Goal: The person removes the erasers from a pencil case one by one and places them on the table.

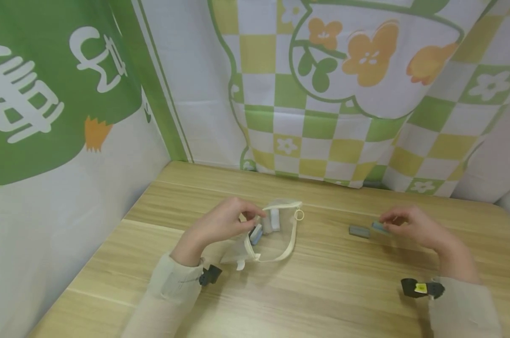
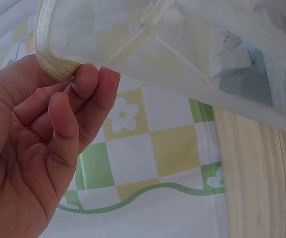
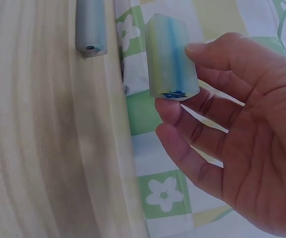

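Your right hand [image 1: 415,228] pinches a pale block with a blue stripe [image 3: 171,57], outside the mesh pouch [image 1: 294,236], while your left hand [image 1: 222,220] pinches the pouch's zip edge [image 2: 43,47]. Work looks partway along: several blocks [image 1: 275,220] already lie inside the pouch, and the held one and a grey block [image 1: 359,232] on the table [image 1: 314,295] are left outside. Mesh blurs the contents, so their count is unclear, as is whether the held block touches the table

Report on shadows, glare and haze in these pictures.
Head view: pale sheen on the wooden table, soft shadow beside the right sleeve; left wrist: the zippered mesh pouch veils the blocks inside; right wrist: a broad soft shadow darkens the table, while the striped block shows clear edges.
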`<state>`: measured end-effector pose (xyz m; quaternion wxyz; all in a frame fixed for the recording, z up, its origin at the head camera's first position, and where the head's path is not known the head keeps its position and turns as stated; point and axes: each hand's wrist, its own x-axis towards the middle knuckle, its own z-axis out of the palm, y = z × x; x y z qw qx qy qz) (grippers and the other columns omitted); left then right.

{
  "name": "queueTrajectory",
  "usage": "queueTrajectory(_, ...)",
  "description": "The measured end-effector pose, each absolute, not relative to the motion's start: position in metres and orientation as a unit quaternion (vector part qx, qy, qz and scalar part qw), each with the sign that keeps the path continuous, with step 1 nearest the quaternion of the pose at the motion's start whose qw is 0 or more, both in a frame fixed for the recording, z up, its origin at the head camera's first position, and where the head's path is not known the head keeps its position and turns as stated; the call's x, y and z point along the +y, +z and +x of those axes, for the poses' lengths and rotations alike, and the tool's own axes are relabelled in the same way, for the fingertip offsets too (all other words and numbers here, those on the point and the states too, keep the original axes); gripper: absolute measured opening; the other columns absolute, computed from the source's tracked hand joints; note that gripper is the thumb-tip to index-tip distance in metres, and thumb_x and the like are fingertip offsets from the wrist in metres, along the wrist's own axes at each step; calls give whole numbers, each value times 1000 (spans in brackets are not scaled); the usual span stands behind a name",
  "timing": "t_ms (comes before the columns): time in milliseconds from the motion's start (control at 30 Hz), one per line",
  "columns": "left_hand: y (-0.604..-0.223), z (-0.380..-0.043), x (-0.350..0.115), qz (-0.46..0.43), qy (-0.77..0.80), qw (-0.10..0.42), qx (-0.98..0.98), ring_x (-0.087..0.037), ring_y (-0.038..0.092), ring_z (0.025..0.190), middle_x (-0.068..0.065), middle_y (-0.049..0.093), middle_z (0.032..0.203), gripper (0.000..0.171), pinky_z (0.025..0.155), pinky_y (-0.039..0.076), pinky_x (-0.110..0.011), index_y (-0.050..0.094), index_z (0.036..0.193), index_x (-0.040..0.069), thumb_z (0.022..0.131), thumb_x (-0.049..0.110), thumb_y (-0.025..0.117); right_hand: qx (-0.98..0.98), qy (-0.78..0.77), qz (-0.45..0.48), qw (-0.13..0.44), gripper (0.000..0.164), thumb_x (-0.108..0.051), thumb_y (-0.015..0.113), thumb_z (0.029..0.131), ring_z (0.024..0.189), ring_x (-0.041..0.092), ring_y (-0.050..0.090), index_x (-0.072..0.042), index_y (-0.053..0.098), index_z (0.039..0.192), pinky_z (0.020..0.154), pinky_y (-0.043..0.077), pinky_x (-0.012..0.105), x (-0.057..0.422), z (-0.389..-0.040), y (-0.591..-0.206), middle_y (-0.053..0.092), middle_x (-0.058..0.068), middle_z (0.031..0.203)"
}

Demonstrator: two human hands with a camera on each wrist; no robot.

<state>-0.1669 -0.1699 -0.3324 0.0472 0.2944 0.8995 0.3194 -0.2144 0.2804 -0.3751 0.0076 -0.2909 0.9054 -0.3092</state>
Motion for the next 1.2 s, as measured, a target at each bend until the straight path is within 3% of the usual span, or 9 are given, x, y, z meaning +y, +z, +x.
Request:
queueTrajectory(633,-332,-168,-170,302,314,45,899,-10,52,64,-10,73,90,24,53,40,-17,73,113,0,92,2,62,908,-286,-301,59,13,1,68,87,82,-11,55,1,74,99,68,51,20,290,-228,-387,72,18,99)
queueTrajectory(900,-333,-168,-171,306,315,44,898,-10,53,65,-10,74,89,24,53,41,-17,73,112,-1,91,2,62,900,-279,-331,44,12,5,69,84,80,-11,56,2,73,94,65,50,19,289,-230,-393,73,15,91)
queueTrajectory(1200,-333,-168,-172,304,321,49,896,-11,53,64,-11,74,90,24,52,40,-17,72,113,-2,92,2,61,914,-257,-293,116,13,-5,67,89,88,-10,56,-2,74,100,72,52,21,288,-229,-394,74,14,102)
